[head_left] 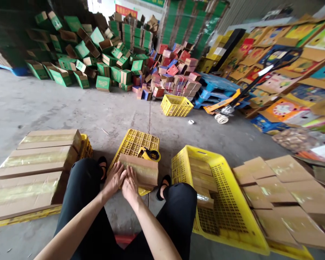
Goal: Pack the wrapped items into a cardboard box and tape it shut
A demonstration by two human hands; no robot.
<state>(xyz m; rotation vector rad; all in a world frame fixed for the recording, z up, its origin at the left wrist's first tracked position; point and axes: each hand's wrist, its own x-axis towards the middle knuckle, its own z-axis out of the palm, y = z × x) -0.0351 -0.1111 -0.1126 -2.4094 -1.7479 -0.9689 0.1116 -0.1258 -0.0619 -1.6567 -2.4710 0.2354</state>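
Head view looks down on a person seated on the concrete floor (43, 108), knees apart in black trousers. Between the knees sits an upturned yellow crate (137, 141), and a folded cardboard box (143, 169) lies flat across its near end. Both hands rest on the near left end of that box: the left hand (114, 179) and the right hand (129, 186) lie side by side, touching, palms down with fingers laid out flat rather than pinching anything. Just behind the box on the crate is a yellow tape dispenser (150, 154). To the left lies a stack of taped cardboard flats (38, 159); to the right a yellow basket (233, 202) holds more cardboard. Far back, green cartons (78, 50) are heaped.
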